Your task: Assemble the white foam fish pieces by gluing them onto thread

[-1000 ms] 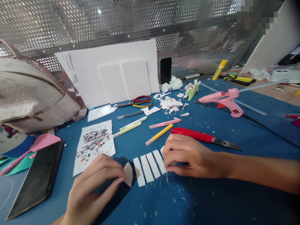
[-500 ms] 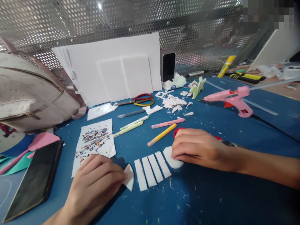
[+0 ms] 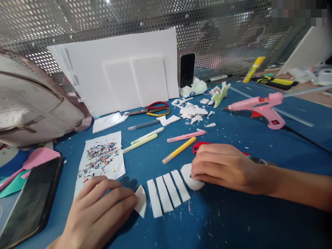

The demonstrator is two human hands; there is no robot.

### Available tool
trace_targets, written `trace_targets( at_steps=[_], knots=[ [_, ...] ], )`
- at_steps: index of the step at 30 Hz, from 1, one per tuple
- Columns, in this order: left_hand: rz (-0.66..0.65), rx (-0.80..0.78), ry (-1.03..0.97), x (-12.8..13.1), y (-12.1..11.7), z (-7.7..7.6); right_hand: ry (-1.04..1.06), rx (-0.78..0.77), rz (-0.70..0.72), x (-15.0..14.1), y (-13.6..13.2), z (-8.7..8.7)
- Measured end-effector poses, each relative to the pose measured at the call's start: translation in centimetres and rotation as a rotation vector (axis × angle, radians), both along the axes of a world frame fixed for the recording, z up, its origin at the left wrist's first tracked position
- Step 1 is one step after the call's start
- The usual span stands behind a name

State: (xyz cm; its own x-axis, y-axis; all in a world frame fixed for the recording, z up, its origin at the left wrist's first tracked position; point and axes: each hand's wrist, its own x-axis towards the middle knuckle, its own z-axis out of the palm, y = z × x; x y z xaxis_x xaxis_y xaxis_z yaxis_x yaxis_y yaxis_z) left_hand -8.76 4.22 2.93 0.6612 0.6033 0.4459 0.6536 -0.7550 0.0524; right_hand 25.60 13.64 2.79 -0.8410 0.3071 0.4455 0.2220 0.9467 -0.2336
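Fingers of my left hand (image 3: 100, 209) are bent together, their tips at the edge of a small white triangular foam piece (image 3: 141, 201). My right hand (image 3: 224, 167) is closed over the right part of a rounded white foam piece (image 3: 187, 172); its fingertips pinch there and partly cover it. Between the two pieces, several white foam strips (image 3: 162, 193) lie side by side in a slightly fanned row on the blue table. Behind my right hand shows part of a red object (image 3: 198, 146), mostly hidden, so its kind is unclear.
A pink glue gun (image 3: 261, 106) stands at right. Pens, including a yellow pen (image 3: 179, 150), lie mid-table near scissors (image 3: 153, 110) and white scraps (image 3: 192, 111). Left are a paper with colored bits (image 3: 118, 166) and a phone (image 3: 31, 204). White boards (image 3: 85, 83) lean behind.
The camera view has shifted slightly. My left hand has moved a little down and left relative to the strips. My right hand stays at the rounded piece.
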Motion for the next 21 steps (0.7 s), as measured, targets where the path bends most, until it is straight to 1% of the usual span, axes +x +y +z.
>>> trace_targets(
  at_steps=[4,10,14,21],
  knots=[
    [0.003,0.026,0.026,-0.5,0.1,-0.2,-0.007,0.01,-0.021,-0.1,0.1,0.0],
    [-0.06,0.048,0.078,-1.1,-0.1,-0.6,-0.02,0.039,-0.018,-0.2,0.1,0.2],
    [-0.071,0.094,0.109,-1.0,-0.3,-0.7,-0.019,0.065,-0.015,-0.2,0.0,0.2],
    [-0.054,0.155,0.055,-0.4,-0.7,-1.1,-0.013,0.099,-0.027,-0.2,0.1,0.2]
  ],
)
